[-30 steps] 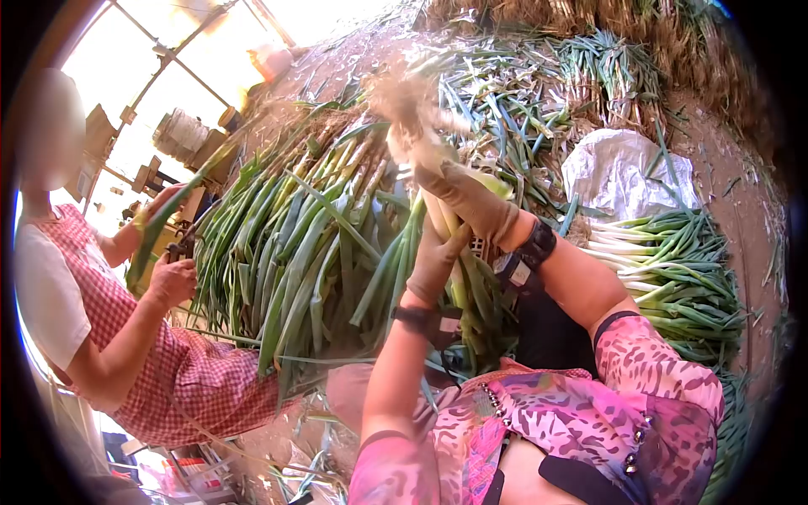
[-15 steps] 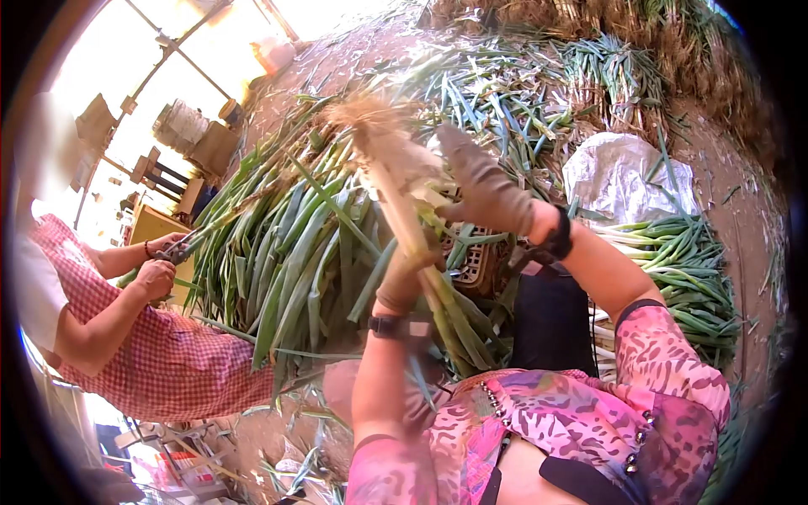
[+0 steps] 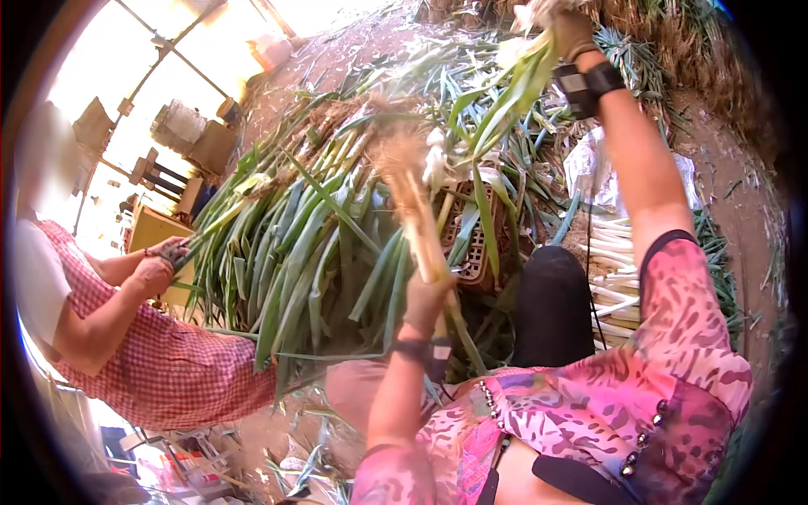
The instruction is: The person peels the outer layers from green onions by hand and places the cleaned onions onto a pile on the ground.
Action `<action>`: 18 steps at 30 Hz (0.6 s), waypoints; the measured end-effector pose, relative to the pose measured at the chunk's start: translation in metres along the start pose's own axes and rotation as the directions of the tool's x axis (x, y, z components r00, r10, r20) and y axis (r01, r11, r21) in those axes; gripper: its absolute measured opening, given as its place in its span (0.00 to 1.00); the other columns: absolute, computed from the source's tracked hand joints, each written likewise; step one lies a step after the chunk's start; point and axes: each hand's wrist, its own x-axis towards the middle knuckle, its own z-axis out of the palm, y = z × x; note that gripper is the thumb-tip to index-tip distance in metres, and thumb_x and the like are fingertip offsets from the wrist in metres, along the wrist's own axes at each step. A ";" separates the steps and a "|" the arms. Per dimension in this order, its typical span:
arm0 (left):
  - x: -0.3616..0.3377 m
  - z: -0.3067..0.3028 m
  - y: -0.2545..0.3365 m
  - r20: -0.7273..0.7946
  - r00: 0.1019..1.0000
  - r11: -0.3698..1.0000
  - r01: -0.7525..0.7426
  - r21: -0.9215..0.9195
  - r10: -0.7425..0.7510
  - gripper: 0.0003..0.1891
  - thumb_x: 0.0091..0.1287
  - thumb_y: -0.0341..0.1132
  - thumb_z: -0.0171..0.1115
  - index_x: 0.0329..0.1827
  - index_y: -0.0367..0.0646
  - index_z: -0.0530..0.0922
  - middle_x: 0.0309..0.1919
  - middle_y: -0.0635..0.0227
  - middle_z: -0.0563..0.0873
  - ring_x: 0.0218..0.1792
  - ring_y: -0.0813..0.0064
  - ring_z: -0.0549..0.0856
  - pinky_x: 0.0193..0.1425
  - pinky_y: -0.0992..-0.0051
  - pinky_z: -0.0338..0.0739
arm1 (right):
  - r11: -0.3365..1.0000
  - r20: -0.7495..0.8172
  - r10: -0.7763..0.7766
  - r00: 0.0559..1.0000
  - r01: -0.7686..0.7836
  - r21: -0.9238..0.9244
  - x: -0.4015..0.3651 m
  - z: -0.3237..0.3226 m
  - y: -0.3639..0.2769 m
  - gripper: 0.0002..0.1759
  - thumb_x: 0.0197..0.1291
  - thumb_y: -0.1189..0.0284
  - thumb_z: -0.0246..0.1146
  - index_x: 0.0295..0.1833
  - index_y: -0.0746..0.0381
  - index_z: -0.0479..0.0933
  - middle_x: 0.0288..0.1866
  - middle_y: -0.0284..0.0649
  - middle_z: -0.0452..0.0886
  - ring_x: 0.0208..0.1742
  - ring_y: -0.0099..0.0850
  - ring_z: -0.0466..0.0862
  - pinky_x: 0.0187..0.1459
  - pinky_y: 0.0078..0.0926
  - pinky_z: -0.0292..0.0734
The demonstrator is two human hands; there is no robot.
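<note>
My left hand (image 3: 427,299), gloved, is wrapped round the stalk of a long green onion (image 3: 418,223). The onion stands roots up, with its leaves hanging below the hand toward my lap. At the top right my gloved right hand (image 3: 574,35) is closed on stripped onion leaves (image 3: 526,80), which trail down and to the left; its fingertips are partly cut off by blur. A large heap of green onions (image 3: 290,244) lies left of my left hand, roots toward the back.
A plastic crate (image 3: 471,236) stands beyond my knee (image 3: 551,307). Peeled onions (image 3: 613,269) lie to the right, near a white sack (image 3: 581,164). At the left, a co-worker in a checked apron (image 3: 177,362) handles onions. Bundled onions line the back right; leaf scraps litter the ground.
My right hand has moved from beside the onion up and right, and now carries stripped leaves. My left hand, holding the onion, has shifted slightly right and down.
</note>
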 end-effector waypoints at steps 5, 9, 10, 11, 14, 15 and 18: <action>0.031 0.004 0.002 -0.224 0.950 0.934 -0.136 0.329 0.218 0.19 0.56 0.37 0.75 0.45 0.36 0.80 0.35 0.60 0.87 0.36 0.67 0.87 0.42 0.68 0.80 | 0.863 0.015 -0.337 0.941 0.303 0.405 -0.046 -0.010 -0.056 0.11 0.65 0.66 0.63 0.51 0.57 0.81 0.43 0.42 0.86 0.38 0.34 0.87 0.39 0.30 0.86; 0.048 0.020 -0.017 -0.127 0.865 0.703 -0.300 0.645 0.485 0.18 0.59 0.42 0.69 0.49 0.43 0.82 0.37 0.58 0.87 0.35 0.62 0.86 0.44 0.68 0.81 | 0.665 -0.067 -0.556 0.828 0.492 0.562 -0.142 0.031 -0.178 0.22 0.65 0.66 0.64 0.64 0.54 0.74 0.52 0.47 0.85 0.44 0.36 0.88 0.46 0.30 0.86; 0.054 0.024 -0.021 -0.093 0.872 0.635 -0.274 0.722 0.481 0.19 0.58 0.44 0.69 0.49 0.45 0.82 0.38 0.57 0.87 0.38 0.59 0.86 0.47 0.67 0.80 | 0.736 -0.075 -0.565 0.822 0.542 0.406 -0.157 0.031 -0.199 0.29 0.64 0.64 0.66 0.69 0.53 0.68 0.48 0.48 0.85 0.43 0.39 0.88 0.45 0.33 0.85; 0.060 0.028 -0.025 -0.059 0.877 0.559 -0.250 0.791 0.477 0.20 0.56 0.45 0.69 0.49 0.46 0.83 0.38 0.57 0.87 0.40 0.55 0.86 0.49 0.66 0.80 | 0.812 0.085 -0.406 0.910 0.317 0.489 -0.165 0.053 -0.204 0.38 0.60 0.61 0.69 0.73 0.53 0.61 0.44 0.50 0.85 0.42 0.45 0.87 0.44 0.39 0.83; 0.029 0.054 0.020 -0.127 0.911 0.795 -0.267 0.544 0.393 0.21 0.56 0.44 0.71 0.50 0.44 0.80 0.40 0.56 0.88 0.41 0.53 0.87 0.48 0.62 0.80 | 0.894 0.306 -0.165 0.938 0.011 0.447 -0.171 0.078 -0.211 0.45 0.58 0.57 0.71 0.76 0.54 0.57 0.41 0.52 0.86 0.41 0.51 0.87 0.43 0.45 0.81; 0.028 0.057 0.016 -0.182 0.920 0.794 -0.185 0.579 0.347 0.21 0.57 0.44 0.70 0.49 0.41 0.80 0.39 0.52 0.88 0.42 0.51 0.87 0.48 0.60 0.80 | 0.913 0.337 -0.131 0.932 -0.019 0.408 -0.170 0.078 -0.214 0.44 0.58 0.56 0.70 0.75 0.54 0.58 0.41 0.52 0.86 0.41 0.51 0.87 0.43 0.46 0.81; 0.025 0.073 0.014 -0.287 0.914 0.710 -0.002 0.704 0.287 0.22 0.59 0.44 0.69 0.47 0.35 0.77 0.38 0.45 0.87 0.43 0.45 0.86 0.47 0.56 0.81 | 0.966 0.327 -0.056 0.943 -0.032 0.257 -0.161 0.078 -0.221 0.31 0.60 0.55 0.67 0.64 0.60 0.71 0.38 0.51 0.86 0.41 0.49 0.88 0.41 0.44 0.81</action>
